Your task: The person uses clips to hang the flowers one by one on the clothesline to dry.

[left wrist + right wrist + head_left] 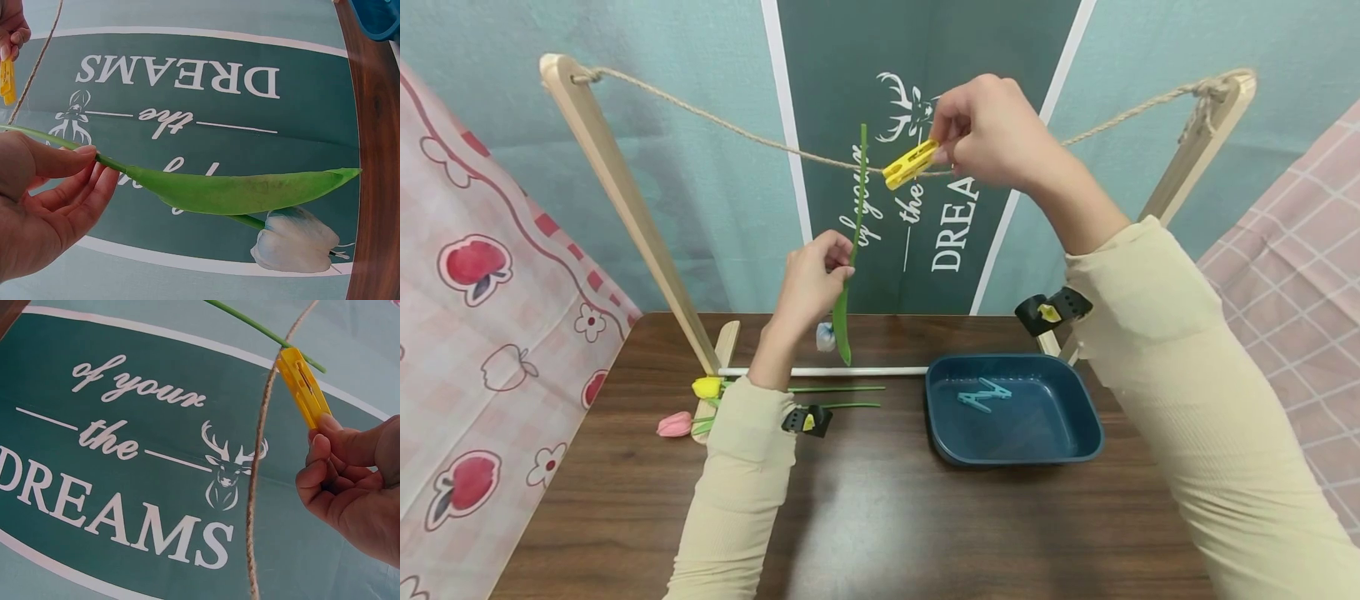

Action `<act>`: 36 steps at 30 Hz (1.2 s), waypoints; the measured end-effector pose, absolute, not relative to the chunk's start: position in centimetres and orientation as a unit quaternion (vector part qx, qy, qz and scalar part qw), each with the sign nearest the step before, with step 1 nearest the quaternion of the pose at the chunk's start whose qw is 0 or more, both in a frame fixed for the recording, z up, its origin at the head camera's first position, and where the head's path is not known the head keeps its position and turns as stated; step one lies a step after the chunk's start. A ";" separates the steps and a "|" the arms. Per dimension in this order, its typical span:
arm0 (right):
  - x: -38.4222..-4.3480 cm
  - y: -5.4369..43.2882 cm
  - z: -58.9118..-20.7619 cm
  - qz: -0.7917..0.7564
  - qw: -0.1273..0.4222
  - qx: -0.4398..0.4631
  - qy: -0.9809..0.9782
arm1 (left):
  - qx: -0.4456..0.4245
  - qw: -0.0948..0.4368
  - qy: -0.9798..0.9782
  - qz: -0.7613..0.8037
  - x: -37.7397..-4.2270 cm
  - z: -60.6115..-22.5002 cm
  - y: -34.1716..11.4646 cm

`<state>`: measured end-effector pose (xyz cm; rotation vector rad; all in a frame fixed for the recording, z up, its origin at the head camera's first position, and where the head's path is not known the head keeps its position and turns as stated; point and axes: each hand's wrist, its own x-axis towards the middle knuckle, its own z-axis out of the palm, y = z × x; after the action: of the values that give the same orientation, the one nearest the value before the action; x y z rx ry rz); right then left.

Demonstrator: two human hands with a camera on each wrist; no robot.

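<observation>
Reference = the jute rope [250,512], sagging between two wooden posts [625,200] [1198,154]. Progress, my read: early. No tulip hangs clipped in the visible stretch of rope; the bit behind the right hand is hidden. White tulip [842,321] is up at the rope's low middle, bloom down, bare stem end poking above the rope; can't tell if stem and rope touch. Left hand [814,279] pinches that stem below the rope, thumb against fingers. Right hand [988,133], just right of the rope's middle, pinches the tail end of a yellow clothespin [303,400], nose at the rope and close to the stem; can't tell whether it bites anything. Looks left over: yellow tulip [707,387] and pink tulip [675,424] lying on the bench [865,517], below the rope's left half, plus what look like two light-blue clothespins [985,394] in the navy tray [1037,433], below its right half. White tulip's looks: closed bloom [294,240] with bluish tint and a few pale threads at the tip; one long, broad green leaf [237,192], dull smudge mid-blade; thin green stem, near upright in the head view.
</observation>
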<state>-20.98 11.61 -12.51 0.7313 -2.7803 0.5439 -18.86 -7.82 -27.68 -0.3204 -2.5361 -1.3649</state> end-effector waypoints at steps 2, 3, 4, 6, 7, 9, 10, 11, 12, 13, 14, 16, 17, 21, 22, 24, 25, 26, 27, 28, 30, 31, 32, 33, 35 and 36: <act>-21.0 11.6 -12.3 0.179 0.108 0.248 -0.946 | -0.110 0.121 -0.868 -0.470 -18.9 -27.6 -7.8; -21.0 11.6 -12.2 0.178 0.110 0.248 -0.946 | -0.110 0.122 -0.868 -0.470 -18.9 -27.6 -7.9; -21.0 11.6 -12.2 0.178 0.111 0.247 -0.946 | -0.110 0.122 -0.868 -0.469 -18.9 -27.6 -7.9; -21.1 11.5 -12.1 0.180 0.114 0.244 -0.946 | -0.110 0.121 -0.869 -0.467 -18.9 -27.6 -7.9; -21.1 11.5 -12.1 0.182 0.117 0.243 -0.946 | -0.110 0.120 -0.870 -0.466 -19.0 -27.6 -7.9; -21.2 11.3 -12.1 0.187 0.125 0.239 -0.945 | -0.109 0.120 -0.871 -0.464 -19.0 -27.6 -7.9; -21.3 11.2 -12.2 0.189 0.130 0.237 -0.944 | -0.109 0.118 -0.871 -0.463 -19.0 -27.6 -7.8; -21.3 11.1 -12.2 0.194 0.137 0.237 -0.942 | -0.109 0.118 -0.872 -0.463 -19.0 -27.6 -7.8; -21.4 11.0 -12.3 0.194 0.143 0.237 -0.941 | -0.109 0.117 -0.873 -0.461 -19.0 -27.7 -7.8; -21.4 10.9 -12.3 0.197 0.149 0.237 -0.940 | -0.110 0.116 -0.873 -0.460 -19.0 -27.7 -7.8; -21.4 10.8 -12.4 0.198 0.155 0.236 -0.939 | -0.110 0.116 -0.873 -0.461 -19.0 -27.7 -7.7; -21.5 10.5 -12.5 0.198 0.162 0.236 -0.938 | -0.110 0.116 -0.873 -0.462 -19.1 -27.8 -7.7; -21.5 10.4 -12.5 0.198 0.165 0.236 -0.937 | -0.110 0.117 -0.872 -0.462 -19.1 -27.8 -7.7; -21.6 9.8 -12.6 0.192 0.163 0.225 -0.941 | -0.110 0.120 -0.869 -0.467 -19.1 -27.8 -7.7; -21.6 9.7 -12.6 0.192 0.162 0.222 -0.942 | -0.109 0.120 -0.869 -0.468 -19.2 -27.9 -7.7; -21.5 9.6 -12.7 0.191 0.161 0.216 -0.944 | -0.110 0.119 -0.869 -0.468 -19.1 -27.9 -7.7; -21.5 9.5 -12.7 0.191 0.161 0.214 -0.944 | -0.111 0.119 -0.869 -0.467 -19.1 -27.9 -7.6; -21.5 9.5 -12.7 0.191 0.160 0.212 -0.945 | -0.111 0.119 -0.870 -0.466 -19.1 -27.9 -7.6; -21.5 9.5 -12.8 0.191 0.160 0.212 -0.945 | -0.111 0.119 -0.870 -0.466 -19.1 -27.9 -7.6; -21.6 9.4 -12.8 0.191 0.160 0.211 -0.945 | -0.112 0.119 -0.870 -0.465 -19.1 -27.9 -7.6; -21.6 9.4 -12.9 0.191 0.157 0.209 -0.946 | -0.111 0.119 -0.870 -0.465 -19.1 -27.9 -7.5; -21.6 9.4 -12.9 0.191 0.155 0.208 -0.947 | -0.111 0.118 -0.870 -0.465 -19.1 -27.9 -7.5; -21.6 9.4 -12.9 0.191 0.153 0.207 -0.947 | -0.110 0.118 -0.870 -0.466 -19.1 -27.9 -7.5; -21.6 9.3 -13.0 0.191 0.151 0.207 -0.948 | -0.110 0.117 -0.870 -0.467 -19.1 -28.0 -7.5; -21.6 9.3 -13.0 0.191 0.145 0.205 -0.949 | -0.109 0.116 -0.869 -0.468 -19.1 -28.0 -7.5; -21.6 9.3 -13.0 0.190 0.143 0.206 -0.949 | -0.109 0.116 -0.869 -0.469 -19.1 -28.0 -7.5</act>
<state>-21.58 9.31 -13.01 0.5946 -2.7375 0.5475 -19.10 -7.50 -28.05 -0.3184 -2.5458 -1.3724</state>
